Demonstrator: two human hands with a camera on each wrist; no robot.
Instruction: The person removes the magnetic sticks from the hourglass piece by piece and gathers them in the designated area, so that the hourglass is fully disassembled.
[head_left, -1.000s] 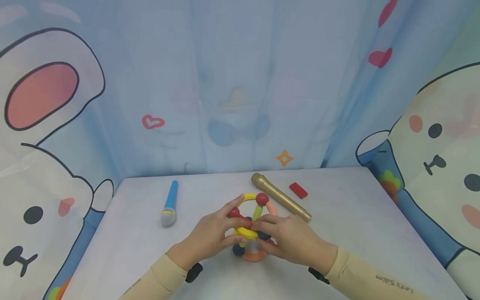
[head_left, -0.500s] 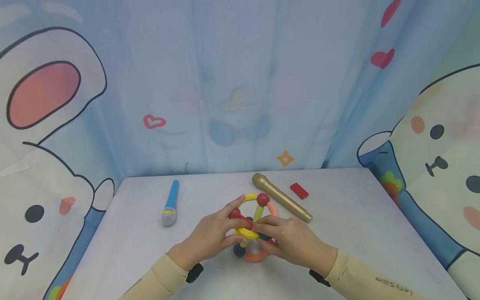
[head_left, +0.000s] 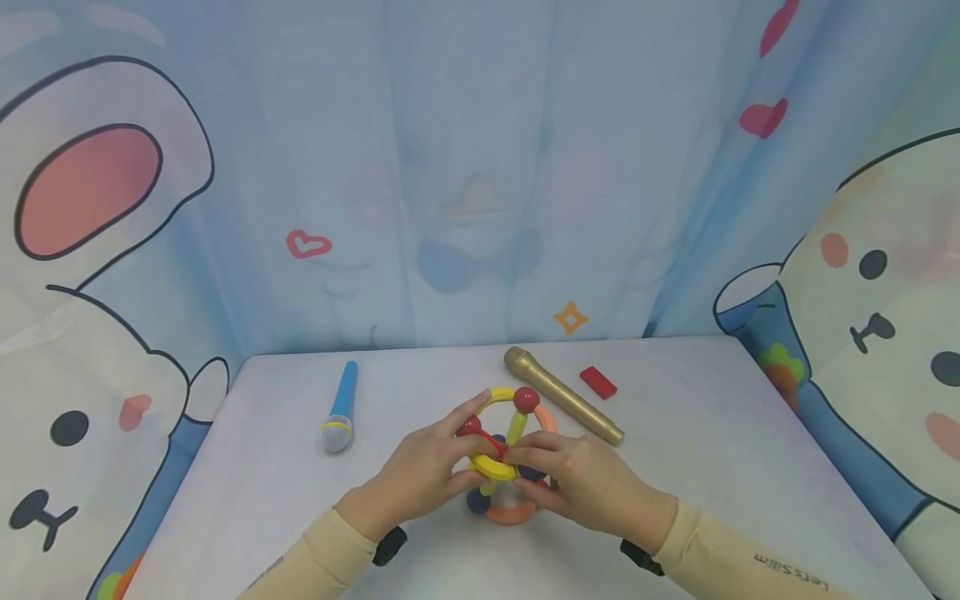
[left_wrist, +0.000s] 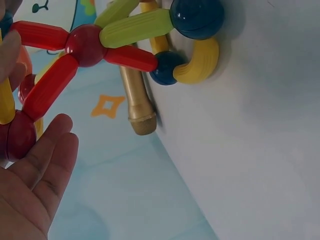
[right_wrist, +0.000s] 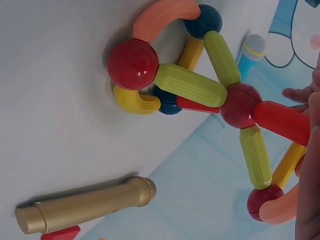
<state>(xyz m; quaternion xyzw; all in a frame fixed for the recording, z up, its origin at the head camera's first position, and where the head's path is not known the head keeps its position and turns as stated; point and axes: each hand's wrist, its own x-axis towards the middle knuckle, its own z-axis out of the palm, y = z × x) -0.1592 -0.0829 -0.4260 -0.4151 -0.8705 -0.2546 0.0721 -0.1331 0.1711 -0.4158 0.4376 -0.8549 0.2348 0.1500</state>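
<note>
A magnetic ball-and-stick toy (head_left: pixel 516 425) stands on the table, with a ring of curved yellow and salmon rods above and another below. Straight red and green rods meet at a red ball (right_wrist: pixel 241 105) in its middle. My left hand (head_left: pixel 420 467) holds the upper ring from the left, its fingers around a red ball (left_wrist: pixel 21 135) at the rim. From the right, my right hand (head_left: pixel 600 479) grips the front of that ring by a dark blue ball (head_left: pixel 531 472) and the curved yellow rod (head_left: pixel 495 467). The fingertips partly hide those joints.
A blue toy microphone (head_left: pixel 341 408) lies on the table at left. Behind the toy to the right lie a gold microphone (head_left: pixel 562 393) and a small red block (head_left: pixel 598 382). A blue printed curtain (head_left: pixel 465 167) hangs behind the table's back edge.
Both hands keep their hold and the toy stays in place. My right fingers have shifted very slightly, and a little more of the dark blue ball shows.
</note>
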